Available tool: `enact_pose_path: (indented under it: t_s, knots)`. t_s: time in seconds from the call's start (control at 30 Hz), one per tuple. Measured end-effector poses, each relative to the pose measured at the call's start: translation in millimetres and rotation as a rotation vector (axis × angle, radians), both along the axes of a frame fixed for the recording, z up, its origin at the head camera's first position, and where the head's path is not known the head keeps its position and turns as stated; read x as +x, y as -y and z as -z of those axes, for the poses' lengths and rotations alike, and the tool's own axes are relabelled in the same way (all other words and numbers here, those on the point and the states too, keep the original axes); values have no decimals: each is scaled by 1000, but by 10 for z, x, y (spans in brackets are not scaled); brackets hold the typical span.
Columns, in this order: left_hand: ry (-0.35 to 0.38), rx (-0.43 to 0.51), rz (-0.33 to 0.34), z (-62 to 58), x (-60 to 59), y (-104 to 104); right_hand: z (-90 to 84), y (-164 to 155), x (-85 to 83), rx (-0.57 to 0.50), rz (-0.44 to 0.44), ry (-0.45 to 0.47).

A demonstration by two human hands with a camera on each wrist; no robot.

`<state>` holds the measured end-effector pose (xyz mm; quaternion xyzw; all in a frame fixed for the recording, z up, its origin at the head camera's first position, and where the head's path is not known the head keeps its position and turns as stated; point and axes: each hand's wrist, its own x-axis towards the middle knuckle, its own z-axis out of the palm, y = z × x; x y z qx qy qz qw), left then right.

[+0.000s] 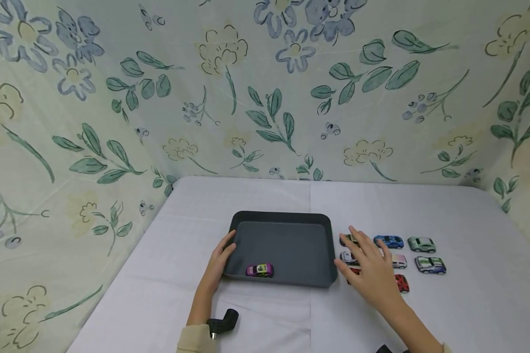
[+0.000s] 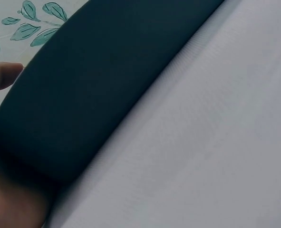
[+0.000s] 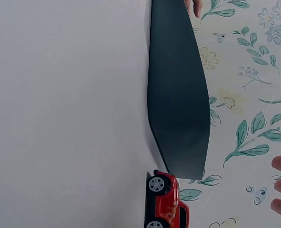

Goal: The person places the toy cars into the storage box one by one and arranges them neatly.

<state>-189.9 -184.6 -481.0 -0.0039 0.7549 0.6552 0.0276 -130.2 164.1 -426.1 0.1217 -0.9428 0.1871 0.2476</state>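
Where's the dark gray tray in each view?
Head: just below center, with the left hand at the left edge of the tray.
Left wrist: its outer wall runs diagonally from lower left to the top edge.
Right wrist: its outer wall drops from the top edge, right of center, ending just above a red car.
Shared landmark: floral backdrop, across the head view's top, left wrist's top-left corner, right wrist's right side.

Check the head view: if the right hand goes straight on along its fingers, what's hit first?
Likely the partly covered green car; the right hand overlaps it in that view. Height is unclear; passing above, it might meet the tray's far right corner.
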Motion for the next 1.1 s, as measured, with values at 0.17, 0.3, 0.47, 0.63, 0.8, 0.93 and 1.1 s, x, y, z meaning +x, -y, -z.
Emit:
enact_pose_path:
  t_s: [0.17, 0.3, 0.47, 0.63, 0.8, 0.93, 1.1]
  knots:
    - [-1, 4, 9, 4, -2, -1, 19, -126, 37, -6, 26, 20]
    - [3, 8, 18, 16, 1, -5, 27, -257, 80, -4, 55, 48]
    - [-3, -6, 24, 39, 11, -11, 61, -468, 108, -4, 118, 46]
    - [-7, -18, 17, 43, 21, -17, 92, -645, 100, -25, 135, 36]
    - [-9, -17, 15, 25, 18, -23, 123, -797, 83, -26, 129, 46]
    - [-6, -28, 5, 21, 9, -20, 179, -917, 75, -25, 148, 60]
    - [-18, -19, -2, 23, -3, -18, 253, -1097, 58, -43, 158, 74]
